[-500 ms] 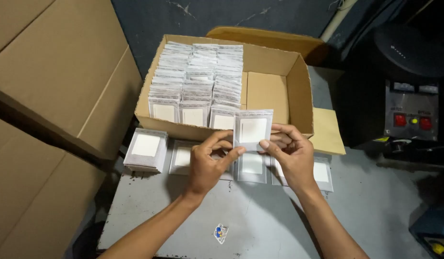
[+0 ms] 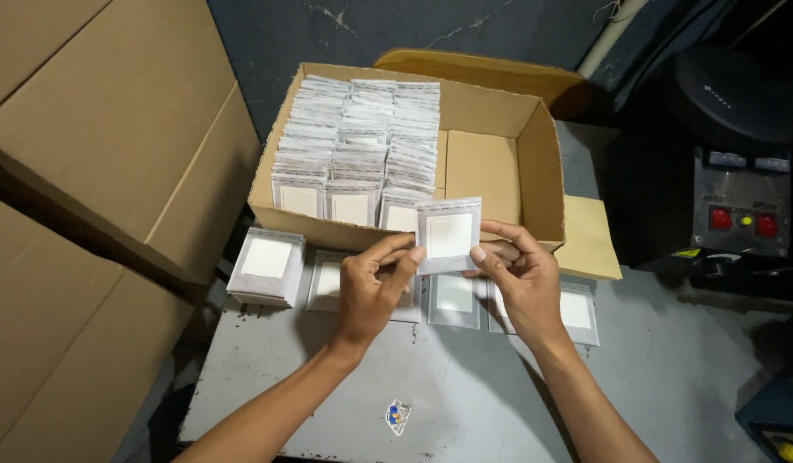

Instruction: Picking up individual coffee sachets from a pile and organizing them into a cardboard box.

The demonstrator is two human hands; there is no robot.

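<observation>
The packet (image 2: 449, 236) pinched between my left hand (image 2: 372, 287) and right hand (image 2: 521, 274) is thin clear plastic, slightly glossy, over a matt white paper insert. The box (image 2: 491, 171) is matt brown cardboard, rough at its cut edges. The table (image 2: 465, 386) is painted grey metal, scuffed and dull, with a glossy sticker (image 2: 397, 417)

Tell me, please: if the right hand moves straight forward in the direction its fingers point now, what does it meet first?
The right hand points up-left, holding a small packet together with the left hand. Beyond the packet, probably the front wall of the cardboard box comes first, though depth is unclear.
</observation>
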